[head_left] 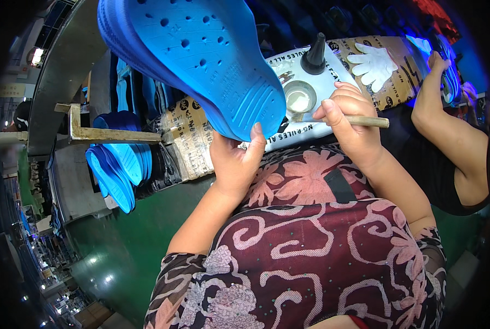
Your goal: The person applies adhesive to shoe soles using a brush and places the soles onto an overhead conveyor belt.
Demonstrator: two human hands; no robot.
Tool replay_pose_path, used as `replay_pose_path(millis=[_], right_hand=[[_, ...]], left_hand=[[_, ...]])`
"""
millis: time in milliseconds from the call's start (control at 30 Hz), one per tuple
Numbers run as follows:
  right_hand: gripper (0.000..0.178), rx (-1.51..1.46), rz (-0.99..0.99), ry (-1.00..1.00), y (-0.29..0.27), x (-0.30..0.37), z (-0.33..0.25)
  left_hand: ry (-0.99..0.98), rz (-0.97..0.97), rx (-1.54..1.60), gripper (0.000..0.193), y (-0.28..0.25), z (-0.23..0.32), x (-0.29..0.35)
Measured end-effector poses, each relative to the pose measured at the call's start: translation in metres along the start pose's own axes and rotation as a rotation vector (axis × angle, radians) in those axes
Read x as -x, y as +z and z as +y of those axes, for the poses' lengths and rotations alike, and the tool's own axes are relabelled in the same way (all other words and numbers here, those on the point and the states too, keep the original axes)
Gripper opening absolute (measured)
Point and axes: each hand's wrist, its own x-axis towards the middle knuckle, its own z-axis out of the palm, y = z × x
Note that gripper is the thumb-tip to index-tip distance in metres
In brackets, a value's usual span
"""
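Observation:
My left hand (238, 159) grips the near end of a bright blue shoe sole (201, 60), thumb on top and fingers beneath. Small holes dot its far part, and ridged lines cross the end by my thumb. More blue edges show along its left side, perhaps further soles stacked under it. Between the fingers and thumb of my right hand (351, 120) is a brush (373, 122) with a light handle. Its tip is low beside a small round dish (300, 97) holding a pale substance. Just behind the dish stands a black cone-shaped bottle (314, 57).
A white glove (374, 64) lies on taped cardboard (403, 60) at the right. Blue soles (116, 170) are stacked at the left, below a metal bar (113, 135). A co-worker's arm (453, 131) reaches toward blue pieces at the far right. Green floor (130, 247) shows below.

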Motion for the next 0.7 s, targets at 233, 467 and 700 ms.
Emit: replay_pose_path(millis=[233, 467, 700], right_hand=[[0.021, 0.065, -0.065, -0.158, 0.006, -0.004, -0.002], [0.02, 0.031, 0.006, -0.153, 0.0, -0.003, -0.003], [0.019, 0.029, -0.055, -0.147, -0.003, 0.001, 0.0]], left_hand=[[0.0, 0.017, 0.022, 0.039, 0.005, 0.002, -0.001], [0.027, 0.018, 0.004, 0.038, 0.006, -0.002, 0.0], [0.174, 0.018, -0.037, 0.035, 0.009, -0.01, 0.0]])
